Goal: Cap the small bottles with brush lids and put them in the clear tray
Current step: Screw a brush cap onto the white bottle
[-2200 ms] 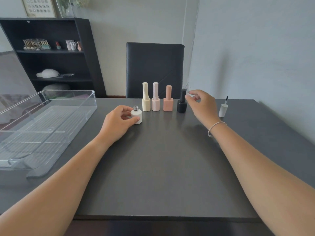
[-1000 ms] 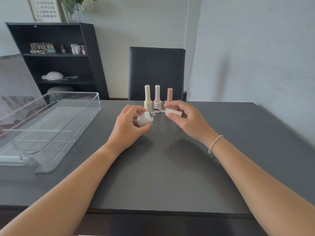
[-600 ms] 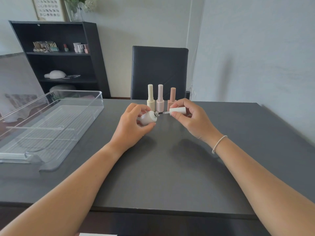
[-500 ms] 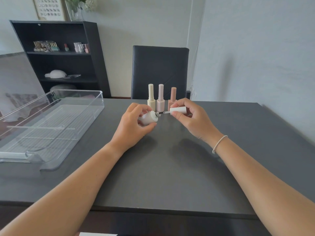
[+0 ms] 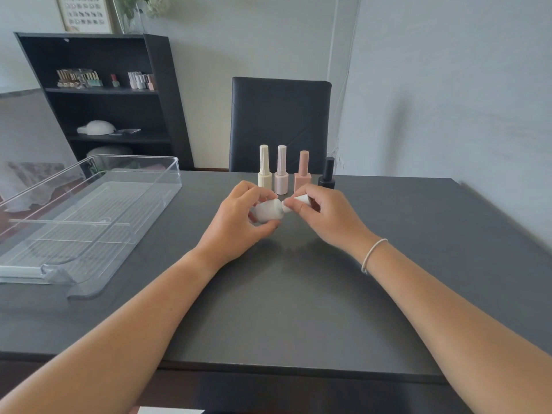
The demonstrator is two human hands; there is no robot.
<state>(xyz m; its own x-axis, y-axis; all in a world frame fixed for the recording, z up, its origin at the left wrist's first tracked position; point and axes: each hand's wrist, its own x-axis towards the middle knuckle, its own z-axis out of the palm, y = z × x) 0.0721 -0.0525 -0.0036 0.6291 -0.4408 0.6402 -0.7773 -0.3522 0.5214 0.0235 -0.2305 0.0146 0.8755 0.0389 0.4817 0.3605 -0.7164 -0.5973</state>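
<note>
Dark table point(image 5: 298, 309) bears clear tray point(image 5: 167, 186), four capped bottles point(image 5: 281, 174)

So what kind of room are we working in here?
Probably a small nail studio or home nail-care corner: polish-style bottles lined up on the dark table, more bottles on the black shelf, and a framed swatch chart on the wall.

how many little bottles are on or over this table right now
5. Four stand capped in a row at the far edge: cream, pale pink, peach, black. The white bottle is in the left hand.
</note>
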